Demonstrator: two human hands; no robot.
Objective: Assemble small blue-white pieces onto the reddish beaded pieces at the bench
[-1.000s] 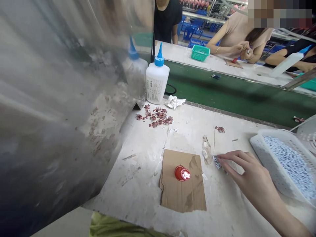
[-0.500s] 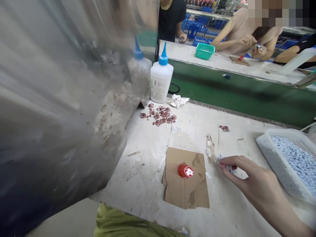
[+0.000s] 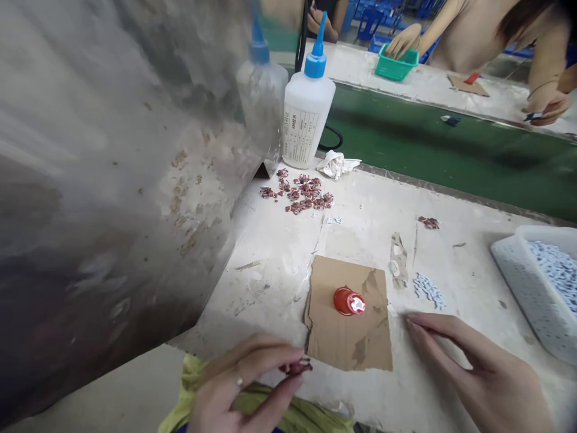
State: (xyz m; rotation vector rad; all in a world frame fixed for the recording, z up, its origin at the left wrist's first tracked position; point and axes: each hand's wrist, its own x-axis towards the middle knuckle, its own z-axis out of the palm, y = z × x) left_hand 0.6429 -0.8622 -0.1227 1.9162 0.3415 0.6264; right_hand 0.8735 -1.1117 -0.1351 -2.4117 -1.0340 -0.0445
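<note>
Two hands: the left hand pinches one small dark red piece between thumb and finger. The right hand has its finger and thumb tips close together. I can't tell if a tiny bit is between them.
Dark red piece: at the left fingertips, just beside the near left corner of the cardboard. It looks very light and a bit bendy, but that is a guess.
Best hold: its fat middle, I think. Its thin ends look easy to bend or snap.
Blue-white bits: a loose pile just past the right fingertips. They look light and tiny, so fingertips should suit them best.
Red cup: on the cardboard, ahead of and between both hands. It looks shiny and could tip if a low hand bumps it.
More red pieces: a heap well ahead of the left hand, near the glue bottle and crumpled tissue.
In the way: the metal wall blocks the left hand's outer side; the white basket stands beyond the right hand, on its outer side.
</note>
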